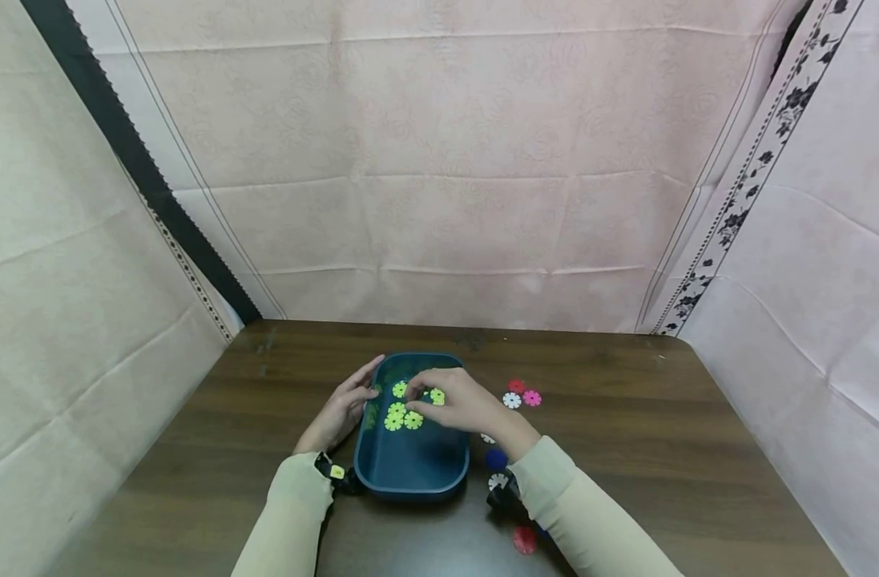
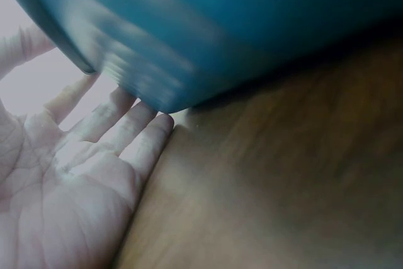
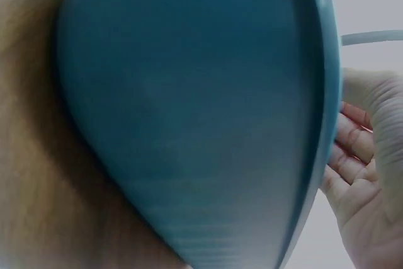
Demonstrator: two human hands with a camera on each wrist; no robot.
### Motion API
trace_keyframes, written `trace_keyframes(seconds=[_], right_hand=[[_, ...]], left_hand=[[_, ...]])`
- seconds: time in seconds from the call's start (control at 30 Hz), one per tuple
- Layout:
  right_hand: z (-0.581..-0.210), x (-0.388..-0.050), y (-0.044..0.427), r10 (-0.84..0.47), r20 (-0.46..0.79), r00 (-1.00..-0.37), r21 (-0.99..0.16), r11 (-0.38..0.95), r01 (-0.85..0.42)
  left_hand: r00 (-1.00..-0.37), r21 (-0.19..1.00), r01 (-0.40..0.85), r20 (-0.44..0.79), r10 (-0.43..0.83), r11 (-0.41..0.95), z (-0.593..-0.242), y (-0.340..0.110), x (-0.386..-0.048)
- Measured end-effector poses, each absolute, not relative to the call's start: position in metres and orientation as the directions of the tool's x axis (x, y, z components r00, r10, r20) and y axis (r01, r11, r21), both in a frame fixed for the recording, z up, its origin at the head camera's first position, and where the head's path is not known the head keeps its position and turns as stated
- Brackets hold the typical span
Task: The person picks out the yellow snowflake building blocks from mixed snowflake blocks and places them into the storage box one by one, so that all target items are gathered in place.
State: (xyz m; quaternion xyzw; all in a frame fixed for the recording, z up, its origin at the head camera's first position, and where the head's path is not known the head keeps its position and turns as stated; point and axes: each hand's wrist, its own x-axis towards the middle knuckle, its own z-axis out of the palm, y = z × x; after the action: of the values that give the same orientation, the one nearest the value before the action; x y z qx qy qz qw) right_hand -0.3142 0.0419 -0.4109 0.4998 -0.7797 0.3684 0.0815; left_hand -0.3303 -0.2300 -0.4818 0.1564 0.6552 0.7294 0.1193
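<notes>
In the head view, a dark teal tray (image 1: 413, 469) holds several yellow-green flower-shaped pieces (image 1: 394, 421) in its far half. My left hand (image 1: 345, 410) is at the tray's left side. Its fingers (image 2: 129, 127) extend against the outer wall in the left wrist view, while the thumb is near the rim. Over the tray's inside hovers my right hand (image 1: 449, 397), with thumb and index finger bent toward each other and tips slightly apart. No piece shows between those tips. The right wrist view has the right hand (image 3: 371, 168) partly hidden behind the tray wall.
Right of the tray lie a red piece (image 1: 517, 385), a white flower piece (image 1: 512, 400) and a pink one (image 1: 532, 397). Nearer me are a blue disc (image 1: 496, 459) and a red disc (image 1: 525, 540), partly beside my right sleeve. The brown wooden table (image 1: 626, 449) meets hanging pale cloths.
</notes>
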Motion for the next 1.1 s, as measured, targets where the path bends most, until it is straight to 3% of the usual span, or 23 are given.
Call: trace_keyframes(seconds=[0.6, 0.93, 1.1], right_hand=[[-0.408, -0.311, 0.061, -0.669, 0.514, -0.537, -0.501, 0.274, -0.821], [-0.414, -0.318, 0.100, -0.619, 0.525, -0.584, -0.518, 0.312, -0.797], [-0.427, -0.318, 0.134, -0.599, 0.480, -0.641, -0.577, 0.335, -0.745]], left_hand=[[-0.924, 0.994, 0.043, 0.079, 0.373, -0.104, -0.480, -0.230, -0.328], [-0.919, 0.993, 0.055, 0.092, 0.383, -0.106, -0.480, -0.232, -0.329], [-0.918, 0.993, 0.055, 0.090, 0.386, -0.102, -0.483, -0.230, -0.329]])
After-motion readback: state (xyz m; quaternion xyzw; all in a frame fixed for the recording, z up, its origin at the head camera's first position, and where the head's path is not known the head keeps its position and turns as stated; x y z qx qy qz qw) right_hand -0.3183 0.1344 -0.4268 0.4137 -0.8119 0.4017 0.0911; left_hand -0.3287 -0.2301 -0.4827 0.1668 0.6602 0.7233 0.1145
